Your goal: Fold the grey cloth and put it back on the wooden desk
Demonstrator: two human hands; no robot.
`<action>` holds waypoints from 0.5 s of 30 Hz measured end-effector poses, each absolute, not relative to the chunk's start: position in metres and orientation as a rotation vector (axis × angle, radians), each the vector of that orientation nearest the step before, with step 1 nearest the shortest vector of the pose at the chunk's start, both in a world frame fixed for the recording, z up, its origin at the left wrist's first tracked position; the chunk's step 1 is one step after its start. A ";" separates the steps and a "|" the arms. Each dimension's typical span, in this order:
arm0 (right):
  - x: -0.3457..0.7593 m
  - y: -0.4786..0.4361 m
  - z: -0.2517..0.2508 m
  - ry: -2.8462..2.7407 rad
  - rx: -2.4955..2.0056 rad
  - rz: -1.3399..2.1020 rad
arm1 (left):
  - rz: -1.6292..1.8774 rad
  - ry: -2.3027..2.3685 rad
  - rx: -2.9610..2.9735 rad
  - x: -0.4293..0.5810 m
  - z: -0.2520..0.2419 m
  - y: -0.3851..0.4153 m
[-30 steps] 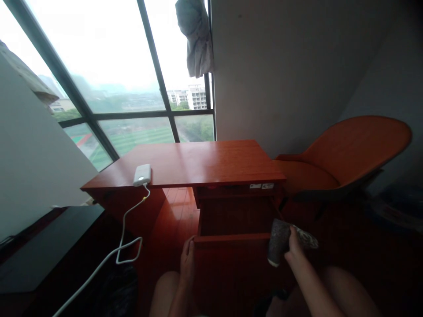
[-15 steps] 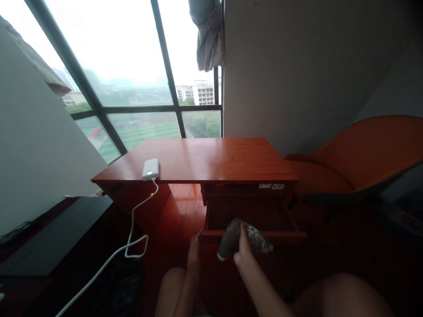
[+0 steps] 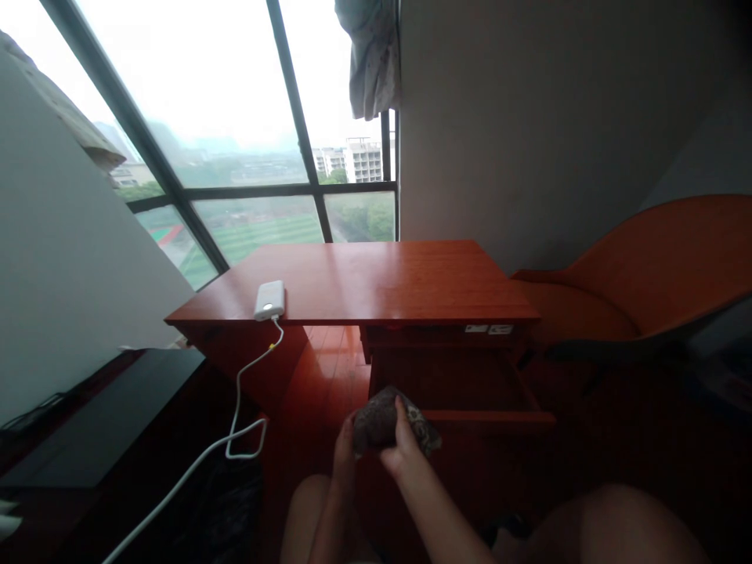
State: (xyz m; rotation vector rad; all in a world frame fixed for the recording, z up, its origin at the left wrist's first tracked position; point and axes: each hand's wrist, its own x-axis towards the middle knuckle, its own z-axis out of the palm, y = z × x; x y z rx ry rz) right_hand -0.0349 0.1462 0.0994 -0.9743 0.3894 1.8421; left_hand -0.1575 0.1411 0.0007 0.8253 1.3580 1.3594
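Note:
My right hand [image 3: 400,450] is closed around a soft, bent, dark grey-brown cloth item [image 3: 376,423] with a pale pattern on its right part; its exact kind I cannot make out. The thumb lies on top, and the other fingers are hidden beneath. At the item's left end, my left hand [image 3: 345,446] grips its edge, fingers partly hidden. Both hands are above my lap, just in front of a pulled-out wooden drawer [image 3: 487,421]. The cloth covers the drawer's front left corner.
A reddish wooden desk [image 3: 376,282] stands ahead beneath the window. On its left part lies a white power bank [image 3: 270,300], its white cable [image 3: 193,466] running down toward the lower left. An orange chair [image 3: 663,266] is at right, a dark flat surface [image 3: 111,423] at left.
My right hand has moved left with the cloth item, bringing it to my left hand. My left hand, earlier beside the drawer's front left corner, now grips the item's left end.

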 end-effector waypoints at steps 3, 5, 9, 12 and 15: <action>-0.005 0.145 0.092 0.418 -1.019 1.763 | 1.389 1.346 0.864 -0.157 0.001 0.137; 0.020 0.143 0.090 0.426 -1.048 1.724 | 1.400 1.349 0.889 -0.155 0.000 0.135; 0.076 0.138 0.089 0.415 -1.101 1.658 | 1.385 1.398 0.914 -0.152 0.005 0.133; 0.121 0.135 0.085 0.399 -1.161 1.556 | 1.385 1.422 0.942 -0.150 0.011 0.132; 0.162 0.133 0.079 0.375 -1.233 1.445 | 1.373 1.442 0.968 -0.148 0.016 0.132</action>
